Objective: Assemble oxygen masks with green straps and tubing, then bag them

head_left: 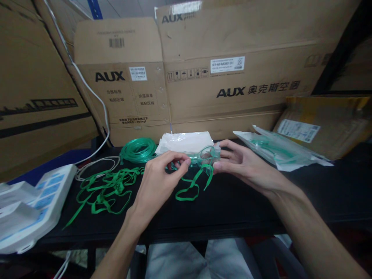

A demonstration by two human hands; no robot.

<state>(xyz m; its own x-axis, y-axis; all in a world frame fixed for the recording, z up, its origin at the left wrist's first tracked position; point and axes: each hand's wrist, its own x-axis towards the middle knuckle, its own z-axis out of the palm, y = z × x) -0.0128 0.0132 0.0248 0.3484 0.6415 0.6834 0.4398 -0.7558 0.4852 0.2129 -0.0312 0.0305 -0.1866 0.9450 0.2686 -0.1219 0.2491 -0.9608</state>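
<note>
Over the black table, both hands hold a clear greenish breathing mask. My left hand pinches its left end between thumb and fingers; the exact spot gripped is partly hidden. Around the whitish fitting at the mask's right end, my right hand is closed with thumb and fingers. A green elastic strap hangs from the mask in a loop below the hands. Left of my left hand lies a tangled pile of green straps. Behind it sits a coil of green clear tubing.
White plastic packets lie behind the hands. A clear bag with green contents rests at the right, before a taped carton. Large cardboard sheets stand at the back. A white power strip and cable occupy the left.
</note>
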